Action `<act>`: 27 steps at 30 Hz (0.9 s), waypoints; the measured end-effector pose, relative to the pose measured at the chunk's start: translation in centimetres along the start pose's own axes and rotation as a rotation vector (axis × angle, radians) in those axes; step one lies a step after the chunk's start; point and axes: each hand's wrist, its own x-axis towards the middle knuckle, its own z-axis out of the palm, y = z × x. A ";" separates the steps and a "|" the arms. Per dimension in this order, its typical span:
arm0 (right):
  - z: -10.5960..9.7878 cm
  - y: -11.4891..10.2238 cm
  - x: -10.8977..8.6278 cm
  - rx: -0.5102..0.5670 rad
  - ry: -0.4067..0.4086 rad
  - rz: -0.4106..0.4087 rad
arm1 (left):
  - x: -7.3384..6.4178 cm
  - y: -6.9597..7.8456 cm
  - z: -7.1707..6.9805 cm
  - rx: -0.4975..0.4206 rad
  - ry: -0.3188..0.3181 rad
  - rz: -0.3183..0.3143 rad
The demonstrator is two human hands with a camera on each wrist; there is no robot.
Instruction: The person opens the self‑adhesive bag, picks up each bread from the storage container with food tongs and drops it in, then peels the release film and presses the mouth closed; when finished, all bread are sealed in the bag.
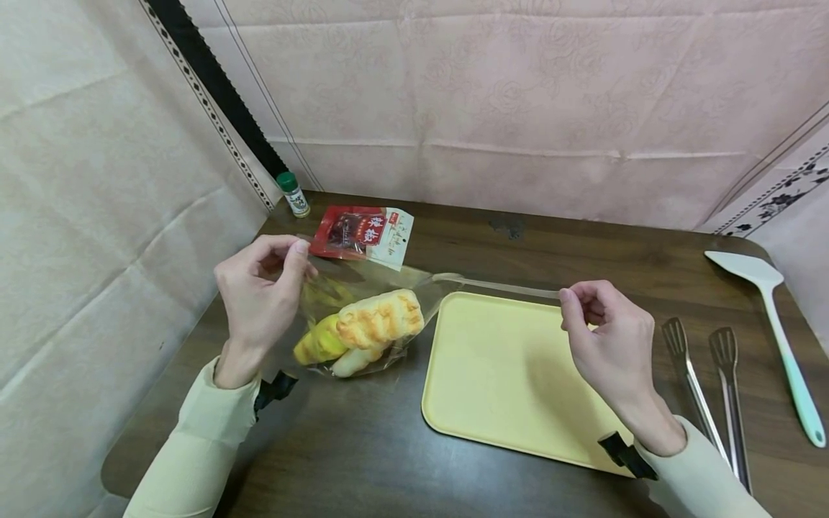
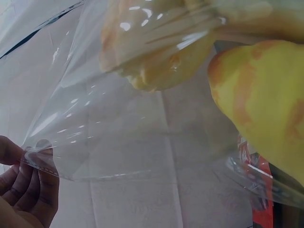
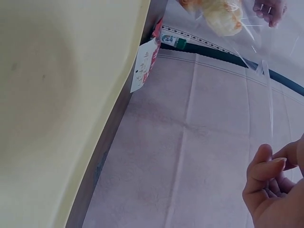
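A clear plastic bag [image 1: 414,280] hangs from my left hand [image 1: 259,295], which pinches its edge between thumb and fingers. Inside the bag are a pale, browned bread-like piece [image 1: 382,320] and a yellow piece with orange streaks [image 2: 261,95]. A thin clear strip [image 1: 505,288] runs taut from the bag's right side to my right hand [image 1: 612,342], where thumb and forefinger pinch its end. In the right wrist view, the strip [image 3: 270,104] still joins the bag at its far end. My right hand is above the yellow tray [image 1: 499,381].
Behind the bag lies a red and white packet [image 1: 363,234], with a green-capped bottle [image 1: 293,194] in the back left corner. Two slotted metal utensils [image 1: 686,374] and a white spatula with a mint handle [image 1: 771,295] lie at the right. Cloth-covered walls [image 1: 518,93] border the table.
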 end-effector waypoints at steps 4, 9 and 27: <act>-0.5 0.1 -0.2 0.004 0.014 0.005 | 0.1 -0.2 0.0 -0.005 0.011 -0.001; -1.2 0.2 -0.3 0.005 0.033 0.018 | 0.3 -0.4 0.0 -0.007 0.022 -0.017; -4.2 1.0 -0.2 -0.022 0.081 0.054 | 0.3 -1.0 0.0 0.005 0.056 -0.049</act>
